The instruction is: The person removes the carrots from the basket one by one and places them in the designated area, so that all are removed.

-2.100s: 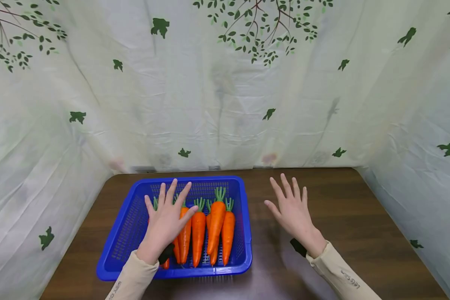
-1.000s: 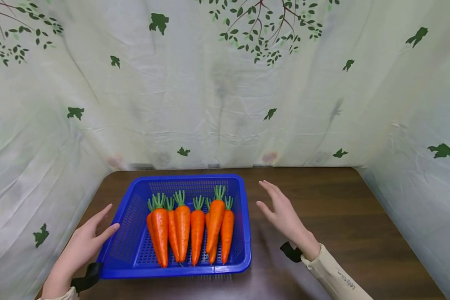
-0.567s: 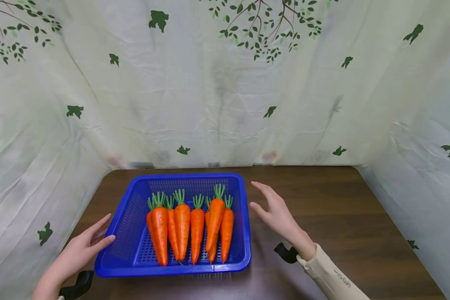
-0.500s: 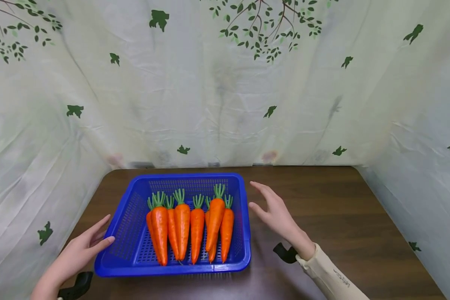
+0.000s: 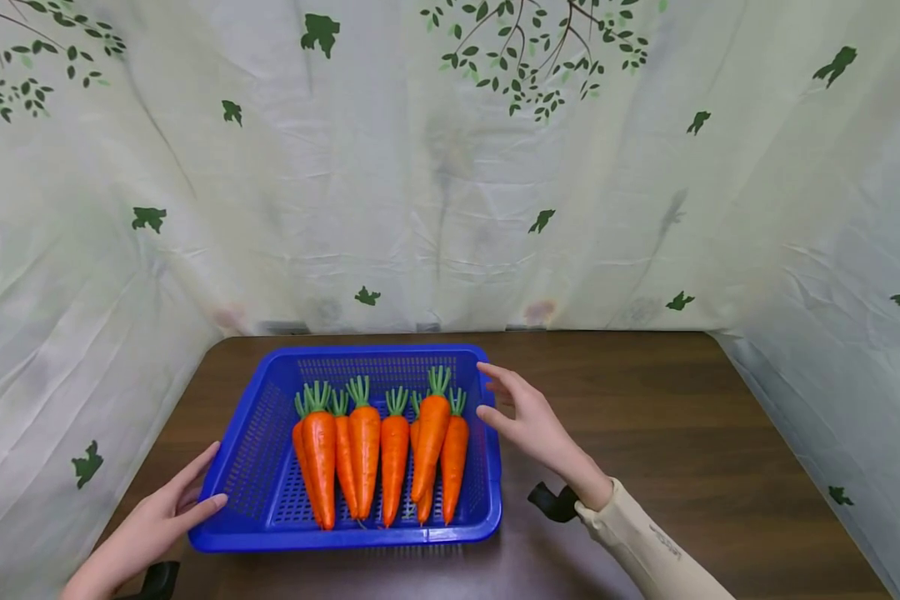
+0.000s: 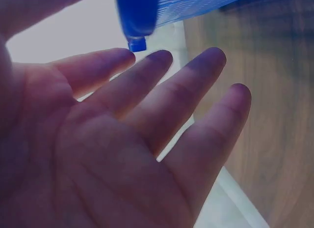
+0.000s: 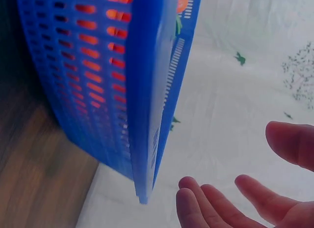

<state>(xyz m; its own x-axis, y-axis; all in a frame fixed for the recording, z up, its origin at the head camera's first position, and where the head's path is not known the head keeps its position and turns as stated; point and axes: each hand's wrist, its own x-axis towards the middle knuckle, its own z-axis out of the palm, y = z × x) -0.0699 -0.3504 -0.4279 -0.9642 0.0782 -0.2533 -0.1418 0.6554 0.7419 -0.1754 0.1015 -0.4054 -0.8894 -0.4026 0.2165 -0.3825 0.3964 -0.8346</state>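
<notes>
A blue plastic basket (image 5: 345, 542) with slotted walls stands on the table, left of centre in the head view. Inside it lie several orange carrots (image 5: 318, 467) side by side, green stem ends pointing away from me. My left hand (image 5: 146, 521) is at the basket's left rim, thumb above it and fingers outside; in the left wrist view its fingers (image 6: 176, 95) are stretched out below the rim. At the right rim is my right hand (image 5: 532, 425), fingers extended and thumb spread. The right wrist view shows a gap between these fingers (image 7: 216, 208) and the basket wall (image 7: 88, 66).
The dark brown wooden table (image 5: 645, 408) extends to the right of the basket. White curtains (image 5: 450, 208) printed with leaves and branches enclose the back and both sides. A black strap (image 5: 553, 502) is around my right wrist.
My left hand went from above the carrots to the basket's left rim, then slid slightly nearer me. My right hand moved left to the right rim. The basket and carrots stayed put.
</notes>
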